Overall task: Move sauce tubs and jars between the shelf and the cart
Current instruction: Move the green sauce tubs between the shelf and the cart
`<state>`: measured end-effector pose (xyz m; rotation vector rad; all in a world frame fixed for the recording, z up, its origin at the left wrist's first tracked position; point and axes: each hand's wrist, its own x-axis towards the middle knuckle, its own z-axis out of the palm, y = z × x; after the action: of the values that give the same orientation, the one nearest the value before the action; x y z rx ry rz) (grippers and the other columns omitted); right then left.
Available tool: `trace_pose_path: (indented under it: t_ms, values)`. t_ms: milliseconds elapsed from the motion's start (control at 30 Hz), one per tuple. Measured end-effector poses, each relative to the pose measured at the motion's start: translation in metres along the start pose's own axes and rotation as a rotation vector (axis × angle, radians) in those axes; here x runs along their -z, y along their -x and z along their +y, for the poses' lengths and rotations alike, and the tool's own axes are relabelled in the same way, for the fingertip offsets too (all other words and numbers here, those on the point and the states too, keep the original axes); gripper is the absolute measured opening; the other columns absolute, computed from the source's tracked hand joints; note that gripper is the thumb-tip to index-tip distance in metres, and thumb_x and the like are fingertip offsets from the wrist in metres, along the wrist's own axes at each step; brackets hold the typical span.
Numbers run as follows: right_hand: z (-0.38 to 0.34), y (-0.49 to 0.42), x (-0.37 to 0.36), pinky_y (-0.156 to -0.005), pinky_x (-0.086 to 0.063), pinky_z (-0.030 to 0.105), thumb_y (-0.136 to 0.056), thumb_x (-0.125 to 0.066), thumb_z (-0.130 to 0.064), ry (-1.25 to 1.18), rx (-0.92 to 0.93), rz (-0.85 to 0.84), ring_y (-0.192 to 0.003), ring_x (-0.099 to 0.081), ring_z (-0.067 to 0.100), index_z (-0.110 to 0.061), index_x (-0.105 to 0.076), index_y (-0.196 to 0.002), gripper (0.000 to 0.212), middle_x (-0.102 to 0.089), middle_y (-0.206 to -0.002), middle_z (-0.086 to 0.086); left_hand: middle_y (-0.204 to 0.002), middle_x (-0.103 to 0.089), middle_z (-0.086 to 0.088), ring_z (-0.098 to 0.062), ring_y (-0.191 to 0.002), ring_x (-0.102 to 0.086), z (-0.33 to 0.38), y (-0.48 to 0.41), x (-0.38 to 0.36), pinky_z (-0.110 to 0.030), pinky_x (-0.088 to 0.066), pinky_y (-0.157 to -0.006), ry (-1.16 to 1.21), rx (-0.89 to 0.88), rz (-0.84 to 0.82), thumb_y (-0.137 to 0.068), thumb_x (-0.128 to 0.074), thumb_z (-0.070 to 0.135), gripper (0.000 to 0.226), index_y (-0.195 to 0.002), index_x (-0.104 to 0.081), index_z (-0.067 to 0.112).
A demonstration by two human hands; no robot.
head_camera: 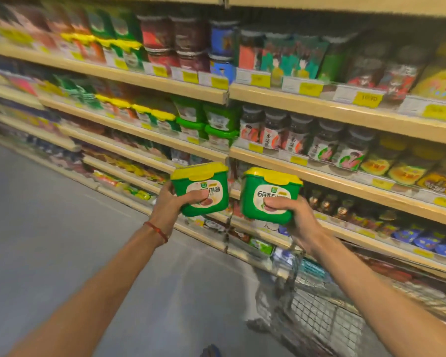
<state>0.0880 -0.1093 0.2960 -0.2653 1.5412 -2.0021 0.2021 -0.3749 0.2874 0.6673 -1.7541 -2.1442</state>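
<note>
Left hand (pixel 165 206) clasping left tub (pixel 204 188), right hand (pixel 295 219) right tub (pixel 271 193); seemingly mid-transfer; next, level carry to cart (pixel 319 313), lower right, or shelf (pixel 319 105).

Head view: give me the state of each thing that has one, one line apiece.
left hand: grips the left tub, thumb on its label.
right hand: grips the right tub, thumb on its label.
left tub: lid on, held up off the shelf.
right tub: lid on, held up off the shelf.
cart: lower right, contents too blurred to tell.
shelf: stocked.
</note>
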Motion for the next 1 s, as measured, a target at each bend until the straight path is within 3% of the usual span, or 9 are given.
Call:
trace_pose_path:
  t_ms: [133, 267, 400, 533, 633, 700, 800, 933, 1000]
  values:
    - [0.009, -0.043, -0.066, -0.057, -0.060, 0.031, -0.056, -0.085, -0.009, 0.011, 0.011, 0.001, -0.079, -0.077, 0.031, 0.001, -0.073, -0.109, 0.055, -0.078, -0.097, 0.018, -0.120, -0.072, -0.018, -0.037, -0.105, -0.072, 0.026, -0.034, 0.064, -0.046, -0.061, -0.085, -0.031, -0.021, 0.042, -0.040, -0.101, 0.028, 0.103, -0.131, -0.059, 0.002]
    - [0.011, -0.081, -0.116, -0.041, -0.050, 0.021, -0.060, -0.080, -0.008, 0.026, 0.001, -0.024, -0.054, -0.072, 0.020, 0.013, -0.068, -0.113, 0.058, -0.076, -0.076, 0.013, -0.120, -0.072, -0.018, -0.037, -0.107, -0.071, 0.045, -0.067, 0.111, -0.046, -0.061, -0.084, -0.032, -0.051, 0.064, -0.040, -0.103, 0.028, 0.107, -0.133, -0.057, 0.001]
    - [0.016, -0.132, -0.148, -0.064, -0.062, 0.035, -0.052, -0.088, -0.007, 0.066, 0.018, -0.015, -0.084, -0.079, 0.032, 0.007, -0.069, -0.119, 0.071, -0.081, -0.096, 0.014, -0.120, -0.072, -0.015, -0.035, -0.108, -0.071, 0.056, -0.105, 0.147, -0.047, -0.060, -0.087, -0.060, -0.081, 0.092, -0.041, -0.101, 0.026, 0.105, -0.134, -0.056, 0.005]
    - [0.015, -0.183, -0.174, -0.079, -0.064, 0.046, -0.042, -0.094, -0.019, 0.111, 0.012, -0.022, -0.096, -0.078, 0.039, 0.003, -0.068, -0.122, 0.087, -0.080, -0.105, 0.018, -0.120, -0.072, -0.015, -0.034, -0.108, -0.071, 0.066, -0.149, 0.177, -0.049, -0.060, -0.088, -0.112, -0.085, 0.103, -0.039, -0.102, 0.030, 0.109, -0.134, -0.056, 0.005]
    - [0.015, -0.223, -0.192, -0.075, -0.065, 0.045, -0.041, -0.094, -0.013, 0.091, 0.025, -0.020, -0.094, -0.078, 0.036, -0.003, -0.069, -0.120, 0.083, -0.081, -0.103, 0.014, -0.122, -0.071, -0.014, -0.032, -0.108, -0.072, 0.083, -0.190, 0.197, -0.053, -0.058, -0.091, -0.163, -0.082, 0.062, -0.036, -0.103, 0.033, 0.111, -0.133, -0.055, 0.008]
    - [0.016, -0.250, -0.203, -0.073, -0.065, 0.044, -0.044, -0.092, -0.006, 0.105, 0.029, -0.011, -0.094, -0.078, 0.036, -0.006, -0.069, -0.119, 0.078, -0.081, -0.102, 0.012, -0.117, -0.072, -0.010, -0.023, -0.099, -0.075, 0.095, -0.221, 0.208, -0.042, -0.062, -0.082, -0.212, -0.081, 0.038, -0.035, -0.102, 0.026, 0.104, -0.127, -0.056, 0.012]
    - [0.018, -0.280, -0.220, -0.080, -0.063, 0.047, -0.039, -0.095, -0.014, 0.130, 0.005, 0.004, -0.099, -0.077, 0.038, -0.003, -0.064, -0.128, 0.095, -0.080, -0.109, 0.015, -0.113, -0.072, -0.005, -0.011, -0.091, -0.075, 0.110, -0.255, 0.217, -0.024, -0.060, -0.070, -0.232, -0.083, 0.026, -0.035, -0.100, 0.020, 0.100, -0.124, -0.053, 0.015]
    - [0.018, -0.318, -0.244, -0.085, -0.063, 0.053, -0.033, -0.096, -0.016, 0.127, -0.026, 0.081, -0.100, -0.077, 0.039, -0.007, -0.064, -0.127, 0.100, -0.079, -0.110, 0.015, -0.116, -0.071, -0.002, -0.009, -0.094, -0.073, 0.122, -0.296, 0.234, -0.025, -0.061, -0.074, -0.256, -0.088, 0.000, -0.031, -0.094, 0.034, 0.110, -0.130, -0.052, 0.014]
    - [0.018, -0.329, -0.253, -0.085, -0.062, 0.053, -0.039, -0.095, -0.010, 0.100, -0.041, 0.103, -0.102, -0.076, 0.043, -0.006, -0.065, -0.128, 0.094, -0.079, -0.111, 0.018, -0.118, -0.071, -0.002, -0.014, -0.099, -0.073, 0.125, -0.314, 0.245, -0.036, -0.062, -0.084, -0.283, -0.074, -0.019, -0.032, -0.096, 0.035, 0.108, -0.130, -0.053, 0.017]
